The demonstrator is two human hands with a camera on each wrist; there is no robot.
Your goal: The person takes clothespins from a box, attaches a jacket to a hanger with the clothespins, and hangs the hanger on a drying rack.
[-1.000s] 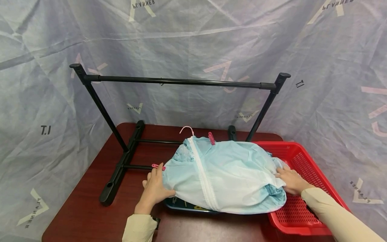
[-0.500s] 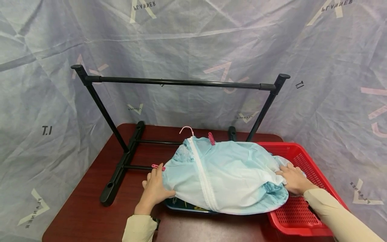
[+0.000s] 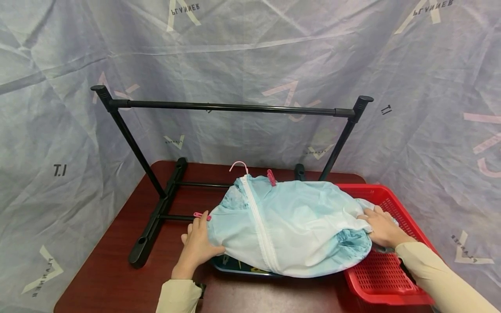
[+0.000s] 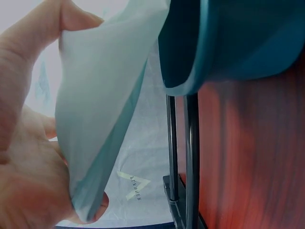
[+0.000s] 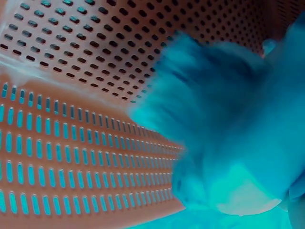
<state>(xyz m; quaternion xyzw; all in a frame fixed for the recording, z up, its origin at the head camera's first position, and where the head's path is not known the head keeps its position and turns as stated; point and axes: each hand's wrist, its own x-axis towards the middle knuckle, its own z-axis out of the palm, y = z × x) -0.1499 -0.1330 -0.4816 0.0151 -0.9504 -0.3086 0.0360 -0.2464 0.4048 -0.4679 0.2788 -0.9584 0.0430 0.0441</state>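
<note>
A pale blue and white zip-up jacket (image 3: pixel 305 217) lies spread on its side, a pink hanger (image 3: pixel 239 164) hook poking out at its neck. My left hand (image 3: pixel 195 245) holds the jacket's left edge; in the left wrist view the thumb and fingers lie on either side of the cloth (image 4: pixel 105 86). At the right end, my right hand (image 3: pixel 381 228) grips gathered fabric over the red basket (image 3: pixel 391 276). In the right wrist view that fabric (image 5: pixel 228 114) is blurred and covers the fingers. Pink clothespins sit at the collar (image 3: pixel 271 177) and left edge (image 3: pixel 202 216).
Beneath the jacket is a dark blue tray (image 3: pixel 235 266), its rim showing in front. A black garment rack (image 3: pixel 231 106) stands behind on the reddish-brown table (image 3: pixel 105 269), its left foot (image 3: pixel 156 221) left of my left hand. A grey printed cloth (image 3: pixel 242 52) hangs behind.
My right hand has shifted slightly right and up, drawing the jacket's end further over the basket. My left hand keeps its place on the left edge.
</note>
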